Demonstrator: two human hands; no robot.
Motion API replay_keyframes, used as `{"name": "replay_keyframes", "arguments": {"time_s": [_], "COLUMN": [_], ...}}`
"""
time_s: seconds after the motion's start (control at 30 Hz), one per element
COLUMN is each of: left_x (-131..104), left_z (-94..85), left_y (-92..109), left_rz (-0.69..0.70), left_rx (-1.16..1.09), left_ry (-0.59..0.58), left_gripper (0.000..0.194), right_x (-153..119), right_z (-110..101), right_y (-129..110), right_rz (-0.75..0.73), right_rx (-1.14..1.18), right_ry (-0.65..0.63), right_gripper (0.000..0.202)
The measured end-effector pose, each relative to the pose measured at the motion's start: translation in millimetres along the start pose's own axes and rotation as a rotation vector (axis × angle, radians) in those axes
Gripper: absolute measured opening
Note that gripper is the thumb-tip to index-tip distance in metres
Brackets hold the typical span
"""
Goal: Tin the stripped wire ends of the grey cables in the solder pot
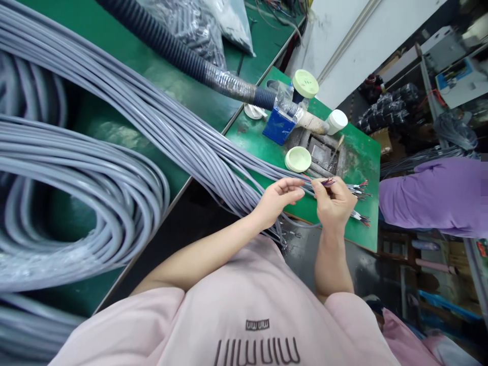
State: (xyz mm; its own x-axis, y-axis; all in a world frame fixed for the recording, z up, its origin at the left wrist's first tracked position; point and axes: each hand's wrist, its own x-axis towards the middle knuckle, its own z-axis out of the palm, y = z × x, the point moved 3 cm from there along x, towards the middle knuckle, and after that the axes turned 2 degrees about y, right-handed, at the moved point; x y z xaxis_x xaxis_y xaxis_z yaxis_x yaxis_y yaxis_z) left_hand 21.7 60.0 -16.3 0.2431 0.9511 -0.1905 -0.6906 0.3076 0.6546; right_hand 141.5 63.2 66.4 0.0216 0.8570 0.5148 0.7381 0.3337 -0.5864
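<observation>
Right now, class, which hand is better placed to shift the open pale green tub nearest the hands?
Probably the left hand: it looks free, with thumb and fingers apart, close below the tub in the picture. The right hand is pinching thin wires.

L grip (279, 199) is half-curled, R grip (334, 203) pinched.

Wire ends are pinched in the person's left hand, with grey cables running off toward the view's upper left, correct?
Not the left hand: the head view shows the right hand pinching the wire ends. The grey cables do run toward the upper left.
</observation>
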Motion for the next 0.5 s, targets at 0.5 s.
{"name": "replay_keyframes", "arguments": {"time_s": [0.5], "left_x": [-5], "left_z": [16.7], "left_y": [-7], "left_rz": [-0.148], "left_rx": [-0.251], "left_ry": [0.025], "left_gripper": [0.024], "right_x": [-11], "right_z": [6], "right_y": [-6], "right_rz": [-0.014], "right_rx": [0.088], "right_ry": [-0.017], "right_gripper": [0.016]}}
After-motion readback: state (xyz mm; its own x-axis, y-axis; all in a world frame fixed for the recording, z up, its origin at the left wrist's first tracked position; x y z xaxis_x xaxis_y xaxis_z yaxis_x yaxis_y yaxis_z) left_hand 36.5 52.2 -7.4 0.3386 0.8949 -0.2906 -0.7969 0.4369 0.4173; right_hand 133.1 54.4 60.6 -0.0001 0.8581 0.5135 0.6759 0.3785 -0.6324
